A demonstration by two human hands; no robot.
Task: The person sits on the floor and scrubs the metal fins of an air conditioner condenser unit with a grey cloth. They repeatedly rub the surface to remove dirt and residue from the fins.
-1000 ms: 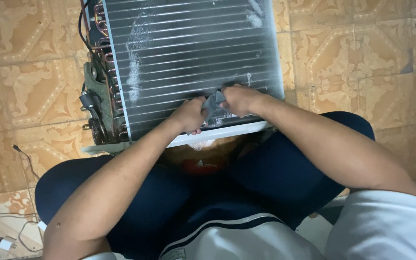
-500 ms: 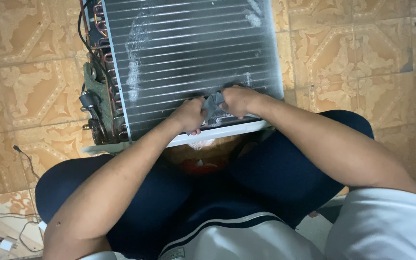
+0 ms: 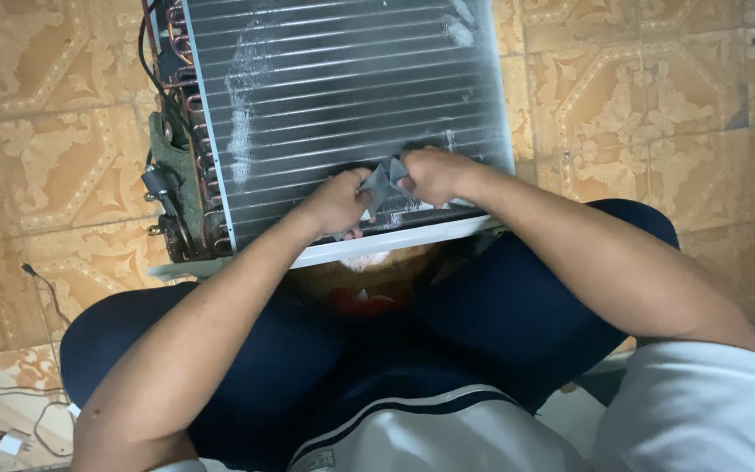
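— What have my fingers got?

— Both hands pinch one grey cloth [image 3: 384, 183]: left hand [image 3: 335, 203] and right hand [image 3: 434, 172] closed on it, pressing it to the coil [image 3: 342, 96] near its front edge, probably to wipe the fins.

— And the coil?

— On the tile floor [image 3: 640, 96], against my knees.
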